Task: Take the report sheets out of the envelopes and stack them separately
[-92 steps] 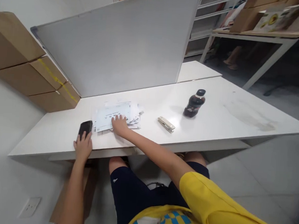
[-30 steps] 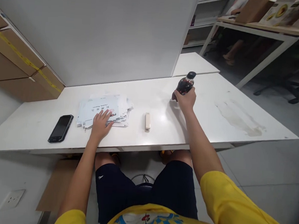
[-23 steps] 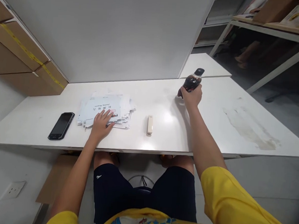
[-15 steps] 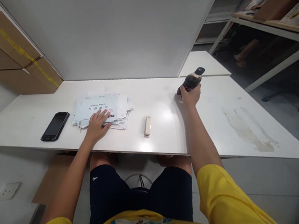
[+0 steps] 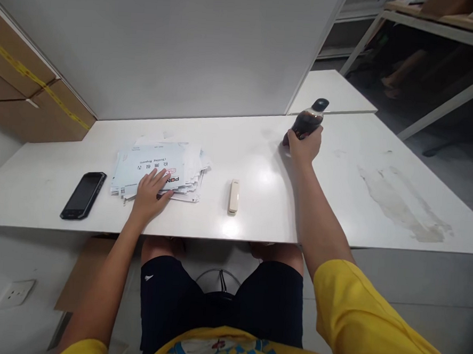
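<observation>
A dark drink bottle with a black cap point(image 5: 307, 121) stands on the far right part of the white table. My right hand point(image 5: 305, 147) is wrapped round its lower half. At the left, my left hand point(image 5: 151, 193) lies with fingers spread on the near right corner of a loose stack of papers point(image 5: 149, 158), whose top sheet reads "Testing Report". Between the two hands lies a small cream-coloured oblong object point(image 5: 234, 196); its kind is unclear. A black phone point(image 5: 83, 195) rests left of the papers.
The white table point(image 5: 254, 215) has a greyish smear point(image 5: 403, 208) at its right. A grey panel point(image 5: 180, 50) rises along the back edge. Cardboard boxes point(image 5: 48, 109) stand at the left end. Beyond the right end are another table point(image 5: 442, 24) and part of a person's leg point(image 5: 403, 69).
The view has shifted slightly. My right hand still grips the bottle at about the same place, and my left hand still lies on the papers.
</observation>
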{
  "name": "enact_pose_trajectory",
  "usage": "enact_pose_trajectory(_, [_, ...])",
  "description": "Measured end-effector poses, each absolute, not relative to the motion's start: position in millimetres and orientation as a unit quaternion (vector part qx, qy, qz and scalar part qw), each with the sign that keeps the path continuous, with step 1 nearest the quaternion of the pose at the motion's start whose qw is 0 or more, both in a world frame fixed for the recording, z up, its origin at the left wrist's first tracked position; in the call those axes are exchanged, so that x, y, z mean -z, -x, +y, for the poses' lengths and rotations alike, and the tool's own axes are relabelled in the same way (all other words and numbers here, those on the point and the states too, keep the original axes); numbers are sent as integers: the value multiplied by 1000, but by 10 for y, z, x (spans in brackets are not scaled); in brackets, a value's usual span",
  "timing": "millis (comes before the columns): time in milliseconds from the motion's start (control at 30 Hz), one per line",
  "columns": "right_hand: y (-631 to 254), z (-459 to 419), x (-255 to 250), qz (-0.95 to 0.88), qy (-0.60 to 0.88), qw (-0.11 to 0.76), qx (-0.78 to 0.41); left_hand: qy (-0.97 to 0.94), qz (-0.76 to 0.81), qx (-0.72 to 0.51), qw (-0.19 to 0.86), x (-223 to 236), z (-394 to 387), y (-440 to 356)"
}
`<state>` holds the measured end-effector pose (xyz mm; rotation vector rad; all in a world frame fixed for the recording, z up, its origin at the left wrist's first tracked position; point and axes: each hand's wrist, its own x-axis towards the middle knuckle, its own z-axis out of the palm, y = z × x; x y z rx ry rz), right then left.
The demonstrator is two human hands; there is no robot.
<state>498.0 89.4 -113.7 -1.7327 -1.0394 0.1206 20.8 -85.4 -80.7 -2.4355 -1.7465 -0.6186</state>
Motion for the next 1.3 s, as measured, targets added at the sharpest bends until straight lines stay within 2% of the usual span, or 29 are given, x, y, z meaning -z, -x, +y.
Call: enact_pose_trajectory(1300, [-4864, 828, 1044, -428, 751, 500, -58, 788, -575, 219, 29, 809, -870, -216])
